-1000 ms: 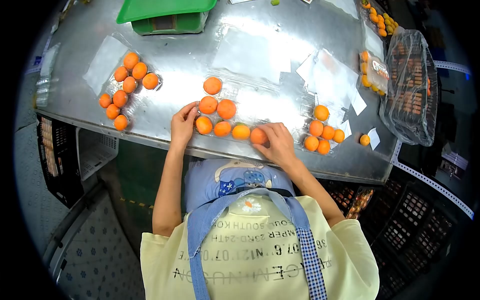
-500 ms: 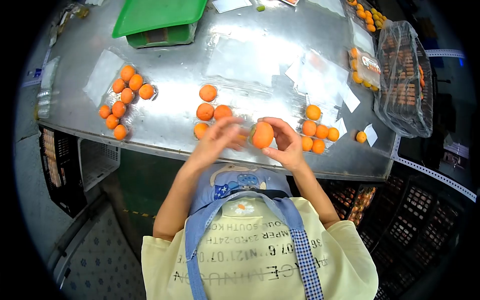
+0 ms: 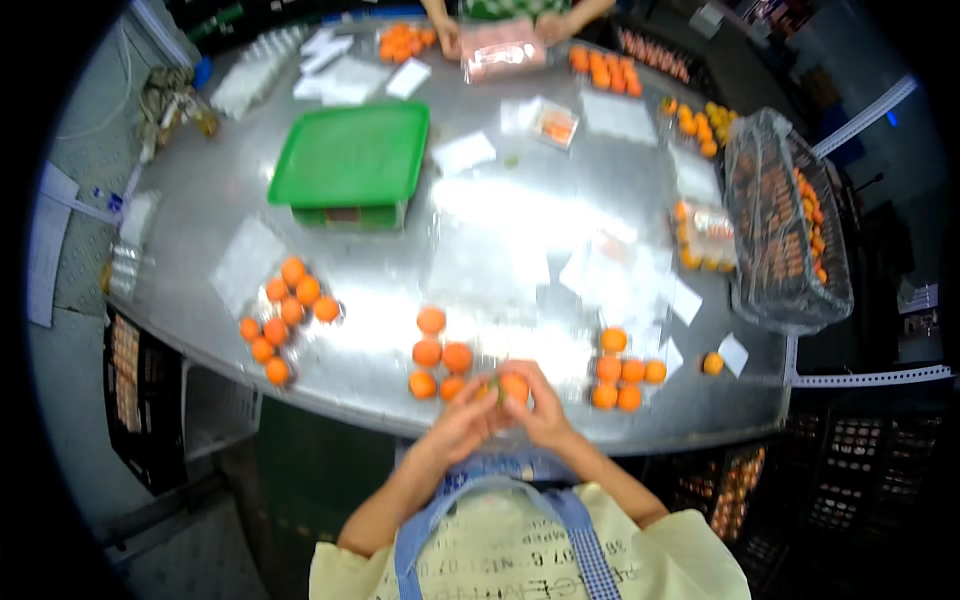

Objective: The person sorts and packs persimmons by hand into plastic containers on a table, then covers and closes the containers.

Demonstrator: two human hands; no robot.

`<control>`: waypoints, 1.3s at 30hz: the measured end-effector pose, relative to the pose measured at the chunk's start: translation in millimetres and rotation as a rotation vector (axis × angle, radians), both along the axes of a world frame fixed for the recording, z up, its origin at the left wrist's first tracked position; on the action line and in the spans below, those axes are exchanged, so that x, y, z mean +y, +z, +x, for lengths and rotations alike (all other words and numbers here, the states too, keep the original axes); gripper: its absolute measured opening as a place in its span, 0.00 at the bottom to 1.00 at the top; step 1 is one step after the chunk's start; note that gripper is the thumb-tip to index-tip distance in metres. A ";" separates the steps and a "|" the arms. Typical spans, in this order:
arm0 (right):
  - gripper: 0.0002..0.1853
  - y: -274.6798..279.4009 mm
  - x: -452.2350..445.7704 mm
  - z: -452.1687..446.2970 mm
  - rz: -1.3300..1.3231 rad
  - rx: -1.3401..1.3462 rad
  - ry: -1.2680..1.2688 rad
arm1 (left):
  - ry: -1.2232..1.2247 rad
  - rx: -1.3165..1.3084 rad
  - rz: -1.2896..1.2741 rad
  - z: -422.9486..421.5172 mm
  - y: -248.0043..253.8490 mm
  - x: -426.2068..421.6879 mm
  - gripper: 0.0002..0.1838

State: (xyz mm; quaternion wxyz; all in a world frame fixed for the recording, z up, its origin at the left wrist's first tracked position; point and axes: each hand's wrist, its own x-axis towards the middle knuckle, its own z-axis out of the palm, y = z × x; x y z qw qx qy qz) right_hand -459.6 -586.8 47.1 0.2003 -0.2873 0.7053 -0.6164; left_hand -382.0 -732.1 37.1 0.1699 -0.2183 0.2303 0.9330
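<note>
Just over the table's near edge, my right hand (image 3: 541,412) is closed around an orange (image 3: 514,388) with a greenish end. My left hand (image 3: 460,428) is against the left side of this fruit with its fingers curled; blur hides the exact contact. Beside my left fingertips, several oranges (image 3: 457,357) sit in a clear plastic tray, part of it behind my hand. Another group of oranges (image 3: 632,371) in clear plastic is to the right of my right hand. Farther left lies a third group of oranges (image 3: 291,311).
A green lid (image 3: 350,152) covers a box on the metal table (image 3: 370,270). White sheets (image 3: 610,275) lie right of centre. One loose orange (image 3: 713,363) rests near a plastic-wrapped crate (image 3: 785,230). Across the table, a person's hands hold a pink pack (image 3: 503,50).
The view has tilted up, showing the table's far side and the other person's hands. My left hand has come in from beside the orange to meet it; my right hand keeps its hold.
</note>
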 end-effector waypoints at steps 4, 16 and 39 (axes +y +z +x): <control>0.15 3.1 -5.4 -4.8 -0.055 0.026 0.018 | 0.004 0.021 0.060 -1.3 -3.2 -3.1 0.18; 0.13 -0.7 -4.2 -16.4 -0.016 -0.387 -0.197 | -0.002 0.105 0.086 3.3 1.4 -3.5 0.22; 0.12 -5.1 7.4 -6.7 -0.073 -0.475 -0.061 | 0.245 0.266 -0.739 -1.4 14.4 1.0 0.28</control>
